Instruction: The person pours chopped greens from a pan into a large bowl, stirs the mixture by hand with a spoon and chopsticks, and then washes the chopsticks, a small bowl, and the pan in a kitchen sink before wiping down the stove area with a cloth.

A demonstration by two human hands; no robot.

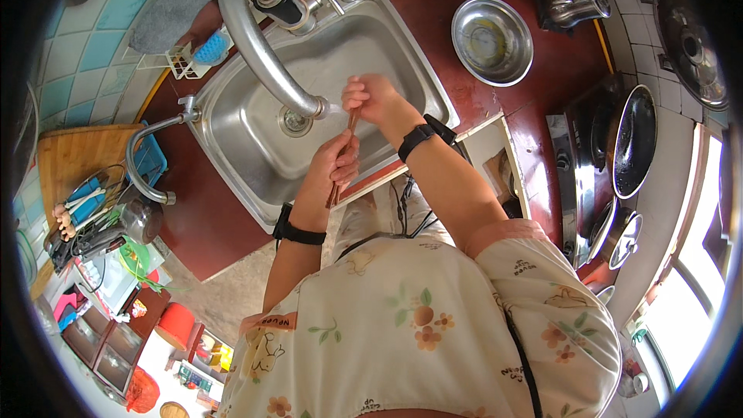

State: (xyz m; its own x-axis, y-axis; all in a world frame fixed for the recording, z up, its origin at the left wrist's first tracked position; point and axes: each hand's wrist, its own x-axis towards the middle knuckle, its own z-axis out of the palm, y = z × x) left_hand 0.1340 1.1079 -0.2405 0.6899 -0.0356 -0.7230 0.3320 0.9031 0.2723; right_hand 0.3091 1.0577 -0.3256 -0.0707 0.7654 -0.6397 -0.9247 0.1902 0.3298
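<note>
A bundle of reddish-brown chopsticks (pixel 353 122) runs between my hands over the front part of a stainless-steel sink (pixel 255 168). My left hand (pixel 336 164) is closed around the lower length, its ends sticking out below the fist. The upper end is wrapped by the fingers of my right hand (pixel 367 96), just right of the spout. Water appears to come from the thick curved faucet (pixel 273 64) beside that hand. Beneath the spout the sink drain (pixel 295 121) shows. How many chopsticks there are, I cannot tell.
A wet steel bowl (pixel 492 40) stands on the red countertop right of the sink. A second, thinner faucet (pixel 142 157) curves over the left counter. Further left are a wooden cutting board (pixel 81 157) and a utensil rack. A wok (pixel 634 140) sits by the stove at right.
</note>
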